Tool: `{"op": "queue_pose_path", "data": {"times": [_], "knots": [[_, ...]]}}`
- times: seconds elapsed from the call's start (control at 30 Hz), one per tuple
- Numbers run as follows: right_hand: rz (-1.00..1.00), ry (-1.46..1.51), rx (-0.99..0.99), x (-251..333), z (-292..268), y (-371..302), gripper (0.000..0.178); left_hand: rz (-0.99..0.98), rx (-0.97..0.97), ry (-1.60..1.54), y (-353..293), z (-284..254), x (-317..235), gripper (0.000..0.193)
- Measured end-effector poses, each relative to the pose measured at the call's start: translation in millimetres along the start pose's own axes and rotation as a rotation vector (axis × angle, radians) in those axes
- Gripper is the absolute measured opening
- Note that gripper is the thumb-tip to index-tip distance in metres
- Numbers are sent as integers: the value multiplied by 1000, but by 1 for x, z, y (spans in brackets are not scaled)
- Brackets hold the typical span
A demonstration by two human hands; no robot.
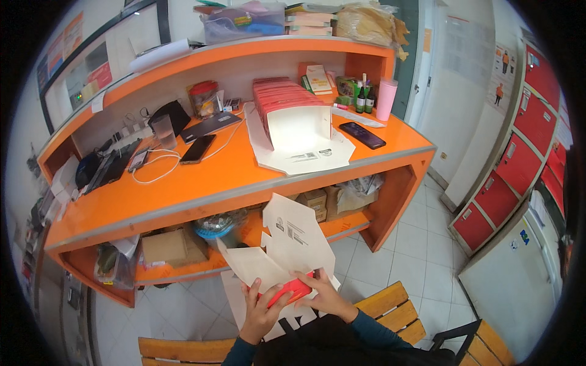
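A partly folded cardboard box [299, 235], pale inside with a red outer side, is held over my lap. Its large flaps stand up and spread away from me. My left hand [262, 310] grips the red side from the left, fingers curled on it. From the right, my right hand [326, 297] pinches the same red side near its corner. Under the box, more flat cardboard [234, 299] with dark print lies across my lap. On the orange desk ahead stands a long row of nested red boxes [287, 100], its nearest one showing a pale inside and an unfolded flap.
The orange desk [226, 183] also carries a phone [362, 135], another phone [198, 149], a white cable, a pink tumbler [386, 99] and small green bottles [365, 100]. Cartons [165, 247] fill its lower shelf. Wooden slatted seating [390, 311] surrounds me; red lockers [513, 161] stand right.
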State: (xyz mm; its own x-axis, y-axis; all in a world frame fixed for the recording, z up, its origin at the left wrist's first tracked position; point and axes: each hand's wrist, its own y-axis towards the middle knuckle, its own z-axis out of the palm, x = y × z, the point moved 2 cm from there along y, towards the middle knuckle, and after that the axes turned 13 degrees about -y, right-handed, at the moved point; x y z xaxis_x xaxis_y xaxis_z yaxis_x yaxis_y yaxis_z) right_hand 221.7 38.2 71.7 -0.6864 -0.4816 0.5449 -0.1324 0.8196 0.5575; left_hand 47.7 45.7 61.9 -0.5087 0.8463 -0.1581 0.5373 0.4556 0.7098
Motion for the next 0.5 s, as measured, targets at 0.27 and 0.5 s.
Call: {"op": "queue_pose_path", "data": {"times": [0.27, 0.5], "knots": [[-228, -209, -237, -45, 26, -65, 41, -987, -519, -1652, 12, -6, 50, 56], [185, -295, -24, -57, 20, -62, 80, -738, -607, -1474, 13, -4, 40, 37]]}}
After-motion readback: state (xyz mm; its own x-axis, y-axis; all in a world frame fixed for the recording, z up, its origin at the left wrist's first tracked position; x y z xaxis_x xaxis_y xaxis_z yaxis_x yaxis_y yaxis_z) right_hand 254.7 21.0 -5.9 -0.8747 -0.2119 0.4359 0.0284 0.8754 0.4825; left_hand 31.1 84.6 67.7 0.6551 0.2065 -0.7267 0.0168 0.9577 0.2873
